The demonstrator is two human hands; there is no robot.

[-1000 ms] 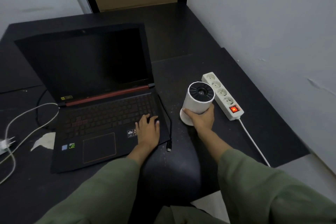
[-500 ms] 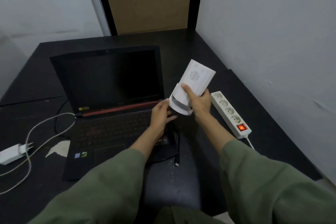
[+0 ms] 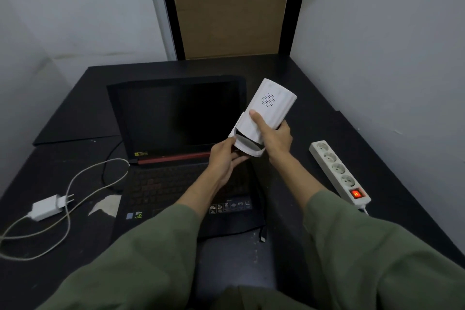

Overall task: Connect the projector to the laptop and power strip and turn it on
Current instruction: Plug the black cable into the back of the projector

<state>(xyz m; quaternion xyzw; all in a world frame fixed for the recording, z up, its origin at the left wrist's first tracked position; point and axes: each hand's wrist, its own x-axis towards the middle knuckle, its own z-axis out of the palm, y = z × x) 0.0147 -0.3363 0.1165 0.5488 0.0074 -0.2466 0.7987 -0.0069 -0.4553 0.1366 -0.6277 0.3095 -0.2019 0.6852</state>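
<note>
The white cylindrical projector [image 3: 270, 106] is held tilted in the air above the laptop's hinge, its speaker grille facing me. My right hand [image 3: 274, 137] grips its body, thumb across the front. My left hand [image 3: 226, 158] holds its round base from below. The black laptop [image 3: 176, 118] stands open with a dark screen. The white power strip [image 3: 337, 171] lies to the right, its red switch lit and its sockets bare. A black cable end [image 3: 262, 235] lies at the laptop's front right corner.
A white charger [image 3: 49, 207] with a looped white cable [image 3: 83, 178] lies on the black table [image 3: 75, 118] at the left. White walls close in on both sides, and a brown board leans at the back.
My right hand lifted the projector off the table and tipped it on its side. My left hand left the keyboard and came up to its base. The camera view tilted up.
</note>
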